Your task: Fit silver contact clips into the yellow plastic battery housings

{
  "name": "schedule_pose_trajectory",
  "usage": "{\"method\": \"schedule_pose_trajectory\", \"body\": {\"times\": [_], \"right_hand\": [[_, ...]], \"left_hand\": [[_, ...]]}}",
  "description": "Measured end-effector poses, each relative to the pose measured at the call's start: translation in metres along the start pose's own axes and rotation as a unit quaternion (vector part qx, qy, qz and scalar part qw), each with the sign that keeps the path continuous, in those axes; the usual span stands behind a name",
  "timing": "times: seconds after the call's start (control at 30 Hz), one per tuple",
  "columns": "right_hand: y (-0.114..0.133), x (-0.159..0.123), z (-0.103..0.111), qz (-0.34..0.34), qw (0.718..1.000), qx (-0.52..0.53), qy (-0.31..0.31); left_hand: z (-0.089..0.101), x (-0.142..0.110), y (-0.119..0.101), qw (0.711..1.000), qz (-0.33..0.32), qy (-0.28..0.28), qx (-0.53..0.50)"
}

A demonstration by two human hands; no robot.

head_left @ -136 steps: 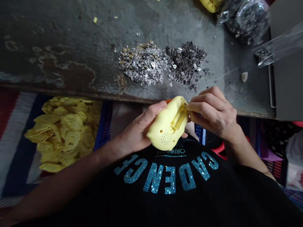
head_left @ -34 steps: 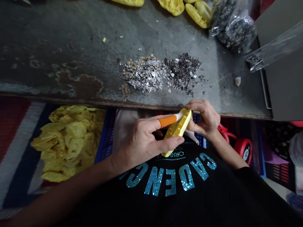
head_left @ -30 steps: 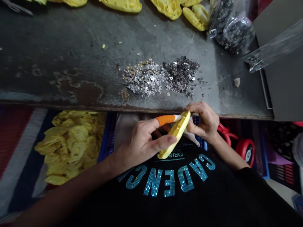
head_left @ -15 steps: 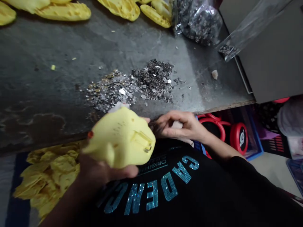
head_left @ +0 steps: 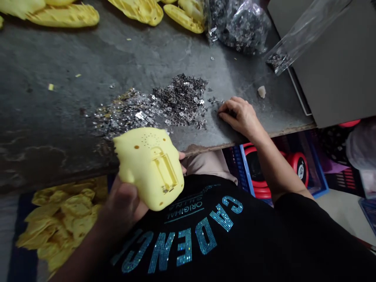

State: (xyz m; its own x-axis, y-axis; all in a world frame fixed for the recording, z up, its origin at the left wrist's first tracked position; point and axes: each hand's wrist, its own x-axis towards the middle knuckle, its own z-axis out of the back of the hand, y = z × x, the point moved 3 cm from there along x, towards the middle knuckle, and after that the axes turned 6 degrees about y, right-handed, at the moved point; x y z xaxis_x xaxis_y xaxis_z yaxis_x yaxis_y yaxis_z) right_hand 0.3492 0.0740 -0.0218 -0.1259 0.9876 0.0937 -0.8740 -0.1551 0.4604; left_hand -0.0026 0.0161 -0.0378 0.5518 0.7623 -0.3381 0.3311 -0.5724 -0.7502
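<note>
Two hands are working at a worn metal bench [head_left: 58, 117]: the left hand [head_left: 125, 205] is gripping a pale yellow plastic shell [head_left: 148, 168], and the right hand [head_left: 239, 115] is resting empty, fingers loosely curled.

The shell, slotted housing and small holes upward, is sitting in the left palm; small silver and dark metal pieces [head_left: 180, 102] are lying just beyond the right fingertips, a clear plastic bag [head_left: 243, 27] farther ahead.
</note>
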Motion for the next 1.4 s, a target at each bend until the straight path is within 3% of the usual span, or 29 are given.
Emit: {"method": "schedule_pose_trajectory", "body": {"times": [0.1,0.2,0.27,0.47,0.63,0.77,0.9,1.17,1.4], "right_hand": [[0.0,-0.003,0.005,0.002,0.999,0.009,-0.045],[0.005,-0.014,0.004,-0.008,0.996,-0.009,-0.087],[0.009,-0.017,0.0,-0.021,0.996,-0.032,-0.081],[0.01,-0.006,-0.006,-0.047,0.995,-0.078,-0.046],[0.05,-0.016,0.011,0.079,0.991,0.055,-0.091],[0.104,-0.027,0.023,0.215,0.964,0.152,-0.029],[0.137,-0.025,0.022,0.281,0.947,0.152,0.022],[0.154,-0.021,0.024,0.359,0.933,0.013,0.034],[0.158,-0.02,0.028,0.404,0.913,-0.043,0.049]], "left_hand": [[-0.007,0.001,-0.002,0.996,-0.037,-0.006,0.075],[-0.008,0.004,0.002,0.998,0.004,-0.025,0.056],[-0.011,0.006,0.001,0.998,0.022,-0.031,0.045],[-0.032,0.019,-0.014,0.999,-0.031,0.025,0.02],[-0.045,0.022,-0.012,0.994,-0.02,0.071,-0.077],[-0.042,0.022,-0.004,0.988,0.011,0.107,-0.109],[-0.039,0.019,0.001,0.985,0.008,0.134,-0.108],[-0.048,0.011,-0.007,0.978,0.019,0.159,-0.132],[-0.047,0.011,-0.003,0.967,0.032,0.192,-0.163]]}}
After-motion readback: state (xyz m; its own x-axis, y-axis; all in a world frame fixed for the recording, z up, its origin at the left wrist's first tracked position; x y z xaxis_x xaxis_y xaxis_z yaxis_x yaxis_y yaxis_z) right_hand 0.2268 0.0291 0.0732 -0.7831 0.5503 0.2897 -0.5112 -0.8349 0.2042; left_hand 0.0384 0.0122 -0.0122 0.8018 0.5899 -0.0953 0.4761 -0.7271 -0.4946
